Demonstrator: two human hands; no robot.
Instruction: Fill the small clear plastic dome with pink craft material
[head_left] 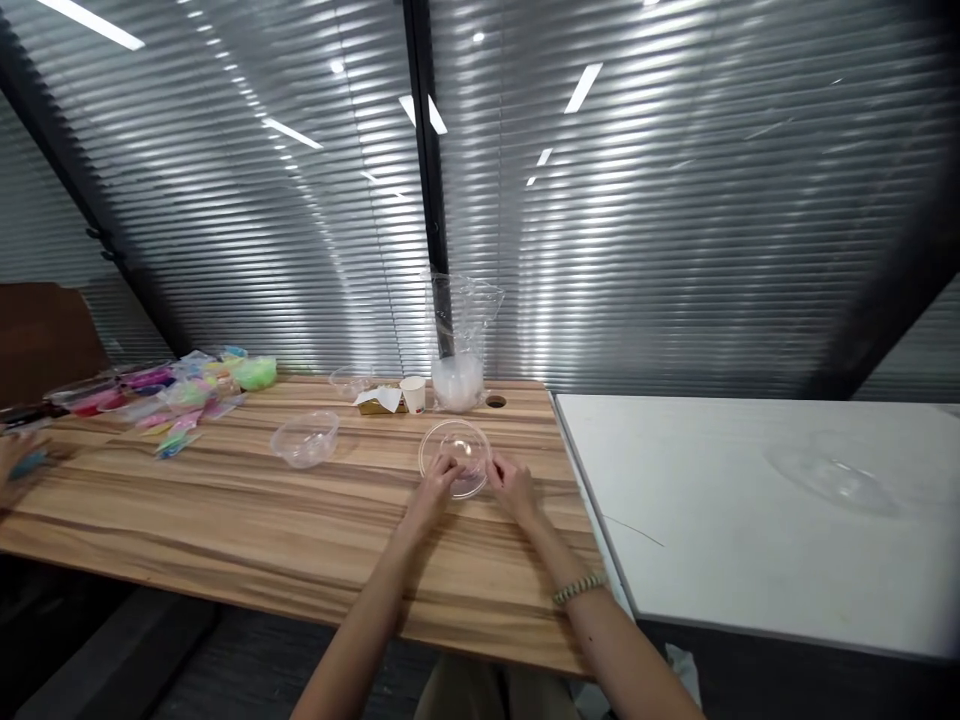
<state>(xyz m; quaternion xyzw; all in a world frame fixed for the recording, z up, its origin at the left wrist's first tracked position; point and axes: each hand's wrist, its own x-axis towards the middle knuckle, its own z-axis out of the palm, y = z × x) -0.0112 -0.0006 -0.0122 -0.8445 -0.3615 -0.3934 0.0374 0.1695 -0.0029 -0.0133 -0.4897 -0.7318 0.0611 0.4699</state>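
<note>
A round clear plastic bowl (454, 428) stands on the wooden table in front of me. My left hand (441, 476) reaches over its near left rim, fingers bent and pressed together above the inside. Whatever those fingers hold, if anything, is too small to make out. At the right rim is my right hand (513, 486), its fingers closed at the bowl's edge. Something faintly pinkish shows in the bottom of the bowl. To the left, apart from both hands, sits another clear plastic bowl (306, 440).
Behind the bowl are a white paper cup (413, 393), a small box with white paper (380, 401) and a plastic bag with white contents (458, 382). Colourful packets (184, 400) lie at left, near another person's hand (16, 452). A white table (720, 560) adjoins at right.
</note>
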